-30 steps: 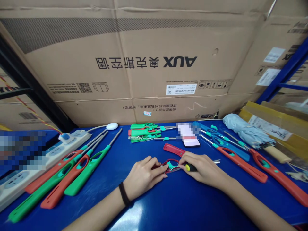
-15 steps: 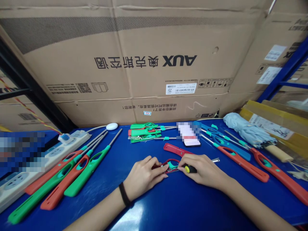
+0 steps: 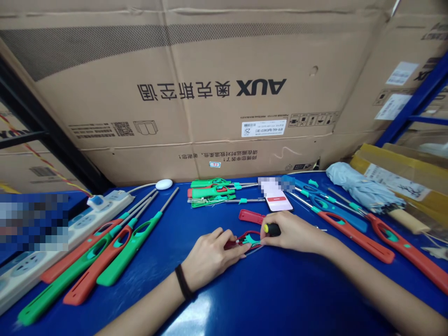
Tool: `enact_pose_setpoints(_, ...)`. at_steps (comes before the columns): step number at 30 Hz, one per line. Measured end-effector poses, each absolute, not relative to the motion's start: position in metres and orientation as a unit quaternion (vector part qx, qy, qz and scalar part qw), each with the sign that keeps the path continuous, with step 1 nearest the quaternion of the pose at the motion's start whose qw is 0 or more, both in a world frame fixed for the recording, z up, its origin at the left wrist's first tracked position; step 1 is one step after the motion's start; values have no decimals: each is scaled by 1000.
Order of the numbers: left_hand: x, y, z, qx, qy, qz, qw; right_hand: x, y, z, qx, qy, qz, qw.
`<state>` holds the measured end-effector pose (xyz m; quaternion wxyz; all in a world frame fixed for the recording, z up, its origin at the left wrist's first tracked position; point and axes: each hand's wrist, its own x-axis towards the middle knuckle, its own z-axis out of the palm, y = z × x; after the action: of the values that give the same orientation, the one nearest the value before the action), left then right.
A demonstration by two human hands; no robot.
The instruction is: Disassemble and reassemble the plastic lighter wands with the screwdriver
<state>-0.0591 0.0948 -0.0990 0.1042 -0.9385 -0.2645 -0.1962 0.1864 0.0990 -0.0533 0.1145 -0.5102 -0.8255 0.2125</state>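
Low over the blue tabletop, my left hand [image 3: 212, 254] is closed on an opened red gas lighter [image 3: 252, 233], holding it down. Teal trigger parts and thin wires show inside its casing. My right hand [image 3: 297, 235] grips a small screwdriver [image 3: 273, 229] with a black handle and yellow end. Its fingertips are at the right side of the teal parts, and the screwdriver's tip is not visible. Just beyond my right hand lies a separate red casing half [image 3: 250, 216], partly covered by that hand.
Long-nosed lighters [image 3: 129, 252] lie at the left beside a white power strip [image 3: 75, 224]. Green lighters [image 3: 212, 191] and a phone [image 3: 280, 203] are at the back. Red and blue lighters [image 3: 357, 235] and a folded umbrella [image 3: 364, 186] occupy the right. A cardboard box [image 3: 210, 56] stands behind.
My right hand has shifted slightly and turned, so the screwdriver's yellow end now points more to the left. My left hand stays on the lighter, its fingers slightly moved.
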Motion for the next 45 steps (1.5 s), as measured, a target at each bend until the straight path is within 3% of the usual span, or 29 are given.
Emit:
enact_pose_setpoints(17, -60, 96, -101, -932, -279, -224, 57, 182, 74, -75, -363, -918, 76, 139)
enact_pose_setpoints(25, -61, 96, -100, -932, -274, -232, 49, 174, 82, -71, -338, -926, 104, 132)
enact_pose_setpoints(31, -63, 94, -102, -929, -266, -256, 11, 174, 84, -72, -366, -895, 171, 188)
enact_pose_setpoints(45, -61, 91, -99, -927, -258, -271, 18, 168, 82, -72, -405, -892, 127, 154)
